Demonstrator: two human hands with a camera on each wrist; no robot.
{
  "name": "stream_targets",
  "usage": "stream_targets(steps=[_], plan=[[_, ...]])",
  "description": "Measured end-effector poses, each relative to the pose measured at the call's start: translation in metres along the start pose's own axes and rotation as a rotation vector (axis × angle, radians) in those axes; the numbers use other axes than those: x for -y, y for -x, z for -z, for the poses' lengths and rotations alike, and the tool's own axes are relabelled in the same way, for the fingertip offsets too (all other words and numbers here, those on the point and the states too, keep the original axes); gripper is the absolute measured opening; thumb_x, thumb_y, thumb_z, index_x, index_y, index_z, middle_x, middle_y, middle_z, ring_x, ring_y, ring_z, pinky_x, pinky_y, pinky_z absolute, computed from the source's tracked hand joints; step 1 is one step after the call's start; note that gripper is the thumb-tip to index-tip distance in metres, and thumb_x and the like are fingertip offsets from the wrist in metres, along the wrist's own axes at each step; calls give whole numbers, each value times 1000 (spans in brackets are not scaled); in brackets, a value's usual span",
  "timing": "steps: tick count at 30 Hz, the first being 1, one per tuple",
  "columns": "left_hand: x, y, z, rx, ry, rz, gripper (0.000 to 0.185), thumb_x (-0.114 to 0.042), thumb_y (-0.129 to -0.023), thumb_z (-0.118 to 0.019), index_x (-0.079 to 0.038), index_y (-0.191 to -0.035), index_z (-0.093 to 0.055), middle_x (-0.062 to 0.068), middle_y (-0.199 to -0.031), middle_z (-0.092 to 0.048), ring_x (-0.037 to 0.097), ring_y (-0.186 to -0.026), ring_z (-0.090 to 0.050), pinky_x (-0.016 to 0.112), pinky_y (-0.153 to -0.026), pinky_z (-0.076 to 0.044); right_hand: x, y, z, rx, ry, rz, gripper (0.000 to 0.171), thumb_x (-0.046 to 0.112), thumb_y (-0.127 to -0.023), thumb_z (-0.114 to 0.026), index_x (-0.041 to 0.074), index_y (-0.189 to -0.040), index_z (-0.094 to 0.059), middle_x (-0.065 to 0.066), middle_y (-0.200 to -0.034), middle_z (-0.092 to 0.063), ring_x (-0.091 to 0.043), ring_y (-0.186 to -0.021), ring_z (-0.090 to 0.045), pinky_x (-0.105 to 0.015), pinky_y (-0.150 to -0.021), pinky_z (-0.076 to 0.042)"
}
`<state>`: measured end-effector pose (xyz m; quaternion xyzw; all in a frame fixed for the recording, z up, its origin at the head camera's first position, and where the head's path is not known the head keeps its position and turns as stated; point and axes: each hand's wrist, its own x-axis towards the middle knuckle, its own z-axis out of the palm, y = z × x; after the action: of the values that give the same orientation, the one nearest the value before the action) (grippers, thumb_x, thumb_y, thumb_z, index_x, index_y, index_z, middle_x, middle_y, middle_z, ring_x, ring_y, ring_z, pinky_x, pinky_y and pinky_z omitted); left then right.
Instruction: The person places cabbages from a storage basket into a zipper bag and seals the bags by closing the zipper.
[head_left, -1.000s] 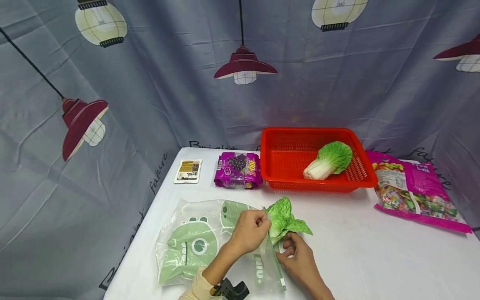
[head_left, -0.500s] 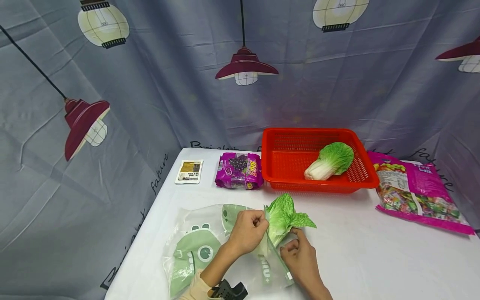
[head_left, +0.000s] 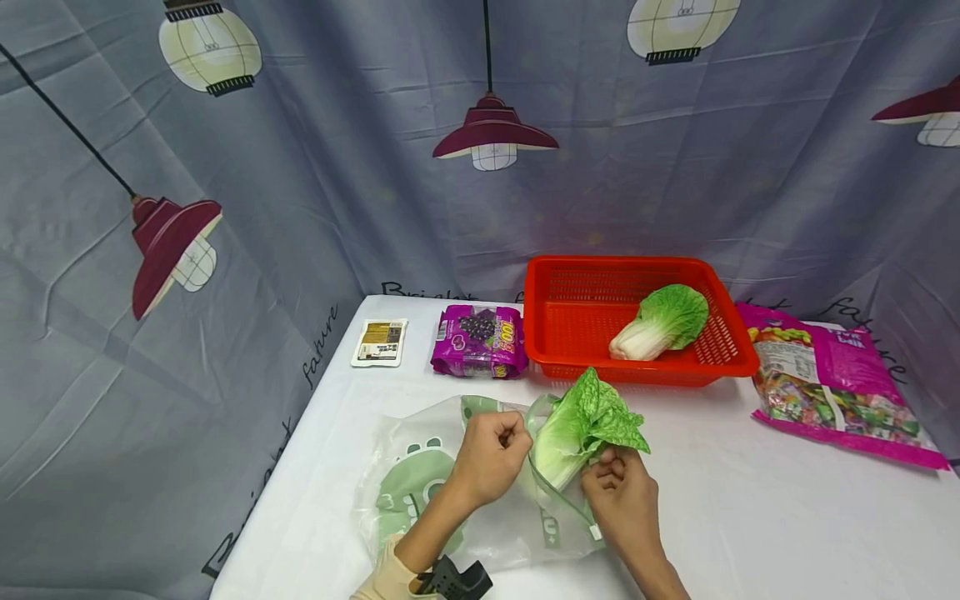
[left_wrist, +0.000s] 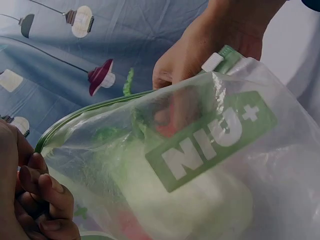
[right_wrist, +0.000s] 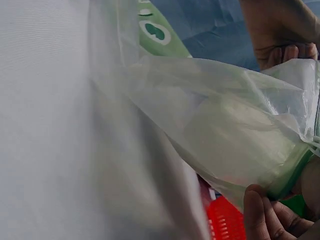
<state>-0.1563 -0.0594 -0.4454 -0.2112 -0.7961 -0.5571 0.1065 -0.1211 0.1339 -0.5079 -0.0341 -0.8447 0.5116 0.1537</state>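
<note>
A napa cabbage [head_left: 573,429] lies with its pale base inside a clear zip bag [head_left: 495,533] printed with green cartoon figures. Its leafy top sticks out of the bag's mouth. My left hand [head_left: 491,458] pinches the left side of the mouth, fingers curled, as the left wrist view shows at the green zip strip [left_wrist: 95,106]. On the opposite side, my right hand [head_left: 621,492] grips the mouth's edge close to the white slider [head_left: 596,532], right beside the leaves. Through the film in the right wrist view, the cabbage base [right_wrist: 235,135] shows pale.
Behind the bag stands a red plastic basket [head_left: 577,325] holding another napa cabbage [head_left: 660,323]. A purple snack pack [head_left: 478,342] and a small white sachet [head_left: 379,343] lie to its left. One large pink bag [head_left: 840,383] lies at the right.
Both the bag and cabbage have shifted right and toward the basket, with more of the cabbage showing beyond the mouth. My right hand has moved right and up; the left has shifted slightly.
</note>
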Motion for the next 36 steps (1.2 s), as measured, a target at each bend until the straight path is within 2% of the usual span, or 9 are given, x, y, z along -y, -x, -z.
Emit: stream_targets(steps=[6,16,23,31,36], plan=[[-6,-3,3,-43,30,-54,31,4,-76,-54,-14,-55,-42,-11,-52,-33,1,-48,-31,18,-44,-22,9,-7,10,-54,-16,39,23,-11,-76,-65,2,-90,-52,-3,-70,-63,-6,-56,-59,-15,-49,-45],[-12,-9,8,-79,39,-135,30,2,-77,-51,-16,-56,-39,-11,-52,-31,-1,-48,-26,17,-42,-19,27,-15,24,-106,-179,52,27,-21,-74,-67,-4,-86,-49,-11,-73,-67,-14,-53,-63,-18,-49,-49],[-18,-13,10,-92,33,-138,30,1,-78,-51,-17,-56,-39,-11,-51,-31,-1,-47,-27,17,-41,-20,38,-18,35,-129,-223,111,26,-21,-75,-65,-4,-85,-47,-11,-73,-66,-12,-56,-64,-19,-52,-52],[-26,-17,13,-105,74,-180,30,2,-78,-50,-16,-56,-39,-9,-50,-32,0,-45,-26,17,-40,-19,46,-20,45,-153,-254,166,26,-22,-75,-63,-4,-84,-46,-11,-73,-66,-15,-56,-65,-23,-52,-53],[-30,-20,15,-99,91,-175,30,2,-79,-49,-15,-56,-40,-9,-50,-34,1,-45,-28,18,-39,-20,53,-19,49,-167,-276,192,26,-23,-75,-63,-6,-84,-44,-14,-74,-66,-15,-56,-64,-23,-52,-53]])
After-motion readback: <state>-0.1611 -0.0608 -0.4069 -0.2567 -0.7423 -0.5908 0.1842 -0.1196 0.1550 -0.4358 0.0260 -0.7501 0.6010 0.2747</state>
